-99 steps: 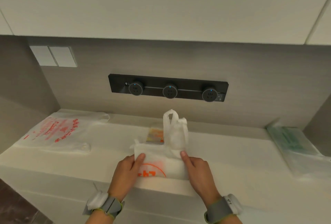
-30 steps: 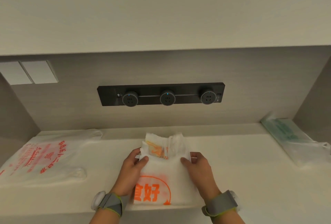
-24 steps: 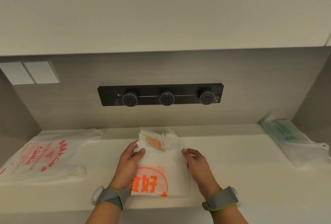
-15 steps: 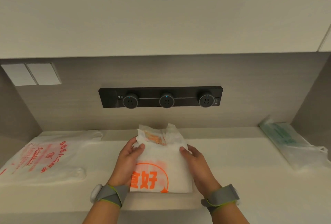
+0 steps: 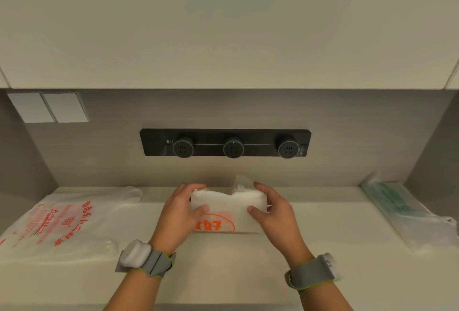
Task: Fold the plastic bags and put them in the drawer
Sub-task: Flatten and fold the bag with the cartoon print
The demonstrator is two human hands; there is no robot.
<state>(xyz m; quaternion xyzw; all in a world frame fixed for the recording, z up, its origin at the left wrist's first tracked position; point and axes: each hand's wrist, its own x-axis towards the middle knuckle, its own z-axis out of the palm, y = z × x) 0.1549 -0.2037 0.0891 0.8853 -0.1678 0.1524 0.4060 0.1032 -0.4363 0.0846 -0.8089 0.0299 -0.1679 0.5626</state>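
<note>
Folded white bag (image 5: pixel 228 202): the orange print is partly covered by the left hand (image 5: pixel 177 213) and cannot be read. Fingers of the left hand and right hand (image 5: pixel 272 211) are partly hidden behind the bag. Red-printed bag (image 5: pixel 62 223): cropped by the left edge. Socket rail (image 5: pixel 224 143): the markings are too small to be read.

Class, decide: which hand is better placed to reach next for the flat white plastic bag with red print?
Probably the left hand: the flat white red-printed plastic bag lies on its side, while the right hand would cross the folded orange-printed white plastic bag.
</note>
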